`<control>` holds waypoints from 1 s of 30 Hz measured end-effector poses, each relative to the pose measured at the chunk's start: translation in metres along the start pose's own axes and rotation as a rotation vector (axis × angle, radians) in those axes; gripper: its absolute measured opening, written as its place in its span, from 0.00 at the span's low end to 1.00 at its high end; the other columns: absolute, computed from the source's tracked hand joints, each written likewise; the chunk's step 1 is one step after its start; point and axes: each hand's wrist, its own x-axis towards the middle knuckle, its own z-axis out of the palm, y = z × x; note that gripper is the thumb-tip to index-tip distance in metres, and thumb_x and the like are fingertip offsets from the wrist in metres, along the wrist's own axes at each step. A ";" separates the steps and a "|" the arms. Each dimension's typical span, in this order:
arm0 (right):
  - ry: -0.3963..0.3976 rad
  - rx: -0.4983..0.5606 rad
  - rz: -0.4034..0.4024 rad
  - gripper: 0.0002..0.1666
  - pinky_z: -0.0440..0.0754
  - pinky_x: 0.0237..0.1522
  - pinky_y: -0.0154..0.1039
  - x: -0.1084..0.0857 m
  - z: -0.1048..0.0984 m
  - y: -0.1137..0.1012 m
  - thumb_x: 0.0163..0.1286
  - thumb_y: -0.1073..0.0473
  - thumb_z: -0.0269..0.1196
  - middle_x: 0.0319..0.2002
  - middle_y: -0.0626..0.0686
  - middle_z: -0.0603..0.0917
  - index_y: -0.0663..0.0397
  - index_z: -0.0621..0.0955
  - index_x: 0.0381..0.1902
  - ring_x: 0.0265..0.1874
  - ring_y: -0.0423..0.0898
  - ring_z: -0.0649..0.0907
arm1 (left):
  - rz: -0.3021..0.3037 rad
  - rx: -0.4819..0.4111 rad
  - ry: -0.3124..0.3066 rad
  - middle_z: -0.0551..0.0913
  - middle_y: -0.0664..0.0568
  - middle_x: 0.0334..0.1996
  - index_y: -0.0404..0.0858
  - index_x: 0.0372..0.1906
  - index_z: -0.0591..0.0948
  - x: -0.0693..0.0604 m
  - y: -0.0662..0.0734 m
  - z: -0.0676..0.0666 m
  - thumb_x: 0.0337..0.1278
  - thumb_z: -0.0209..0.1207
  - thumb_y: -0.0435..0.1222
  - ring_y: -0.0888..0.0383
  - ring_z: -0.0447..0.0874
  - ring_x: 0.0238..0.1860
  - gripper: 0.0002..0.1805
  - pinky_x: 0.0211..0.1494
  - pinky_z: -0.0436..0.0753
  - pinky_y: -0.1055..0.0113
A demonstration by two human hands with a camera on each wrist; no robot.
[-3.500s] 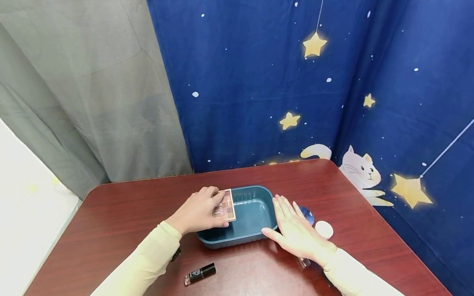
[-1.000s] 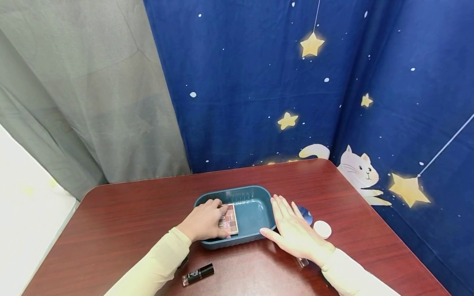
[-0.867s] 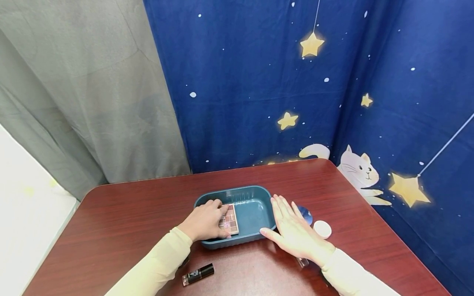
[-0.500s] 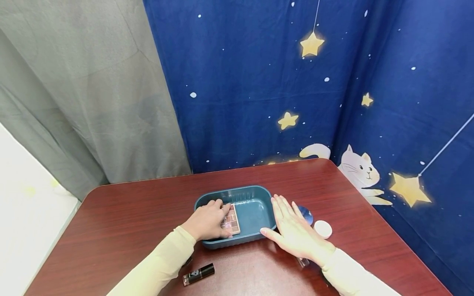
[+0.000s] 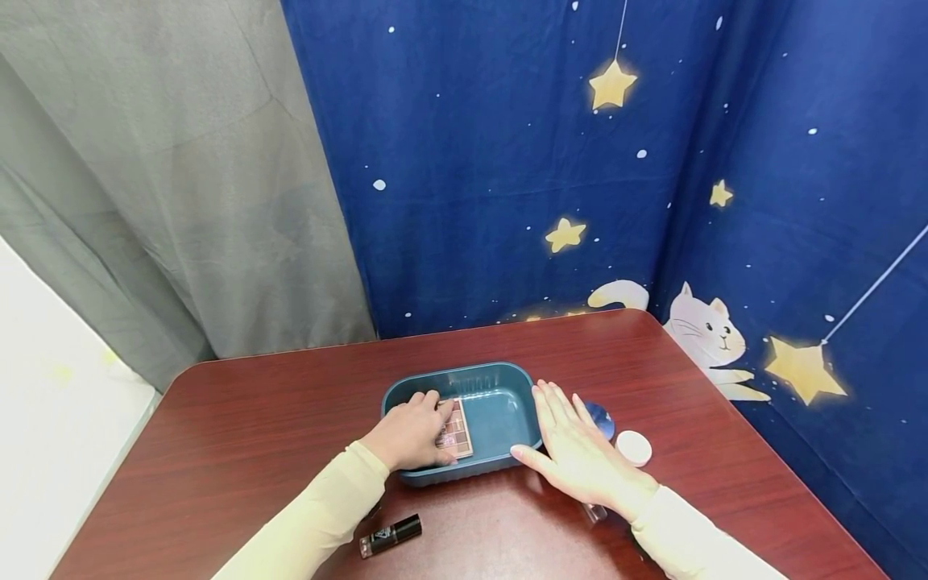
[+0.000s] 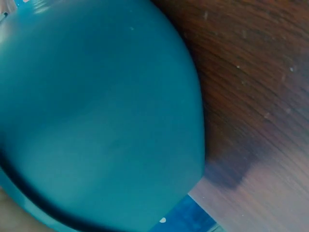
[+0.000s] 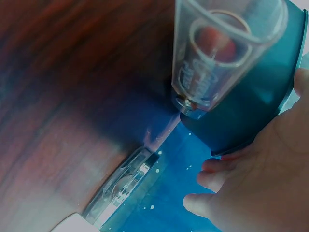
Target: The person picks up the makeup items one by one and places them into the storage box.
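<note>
Head view, clock face centred on the blue box [image 5: 507, 423]. The makeup palette [image 5: 456, 435] is inside the box, on its 9 o'clock side, looking nearly flat; whether it touches the floor, cannot tell. Left hand [image 5: 409, 433] grips it from 9 o'clock, a finger at the far edge and the thumb at the near one, the gap about the palette's width. Right hand [image 5: 577, 451] has straight fingers against the box at 3 o'clock and grasps nothing. Outside: blue disc [image 5: 600, 420] at 3, white jar [image 5: 634, 449] just past it, clear tube [image 5: 594, 512] at 4, black-capped tube [image 5: 390, 536] at 7.

Handling, judged: palette light, stiff, thin; its face probably slick, the powder pans likely to crack if dropped. Best hold: opposite edges at 12 and 6, pads off the pans. Box probably light and apt to slide; steady it by its end walls.

Left wrist view: box wall [image 6: 106, 111] fills the 9 o'clock side; palette and grip not shown.

Right wrist view: fingertips lie by the box at 4 o'clock; clear tube at 1 o'clock, not held.
</note>
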 end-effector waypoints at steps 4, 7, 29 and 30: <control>-0.009 0.000 0.006 0.60 0.52 0.73 0.62 0.000 -0.001 0.000 0.69 0.21 0.46 0.80 0.56 0.52 0.61 0.54 0.80 0.78 0.54 0.53 | -0.018 0.001 -0.044 0.73 0.39 0.62 0.33 0.72 0.69 -0.001 0.004 0.000 0.53 0.68 0.61 0.45 0.73 0.61 0.50 0.58 0.79 0.51; -0.009 0.006 0.007 0.59 0.52 0.73 0.62 -0.001 -0.001 0.000 0.70 0.21 0.46 0.80 0.56 0.52 0.60 0.53 0.80 0.78 0.54 0.53 | -0.031 0.009 -0.073 0.72 0.39 0.63 0.33 0.73 0.68 -0.001 0.007 -0.001 0.55 0.67 0.60 0.45 0.70 0.64 0.49 0.59 0.79 0.48; -0.007 0.011 0.012 0.57 0.52 0.74 0.61 -0.001 -0.002 -0.002 0.71 0.25 0.50 0.80 0.56 0.52 0.60 0.53 0.80 0.78 0.54 0.53 | -0.056 -0.021 -0.059 0.72 0.39 0.63 0.35 0.72 0.70 -0.002 0.010 -0.005 0.52 0.69 0.62 0.44 0.72 0.61 0.50 0.55 0.80 0.45; -0.006 0.011 0.011 0.57 0.52 0.74 0.61 -0.001 -0.002 -0.002 0.71 0.25 0.51 0.80 0.56 0.52 0.60 0.53 0.80 0.78 0.54 0.53 | -0.051 -0.021 -0.055 0.72 0.39 0.63 0.35 0.72 0.70 -0.003 0.010 -0.006 0.52 0.68 0.62 0.44 0.72 0.62 0.50 0.55 0.80 0.45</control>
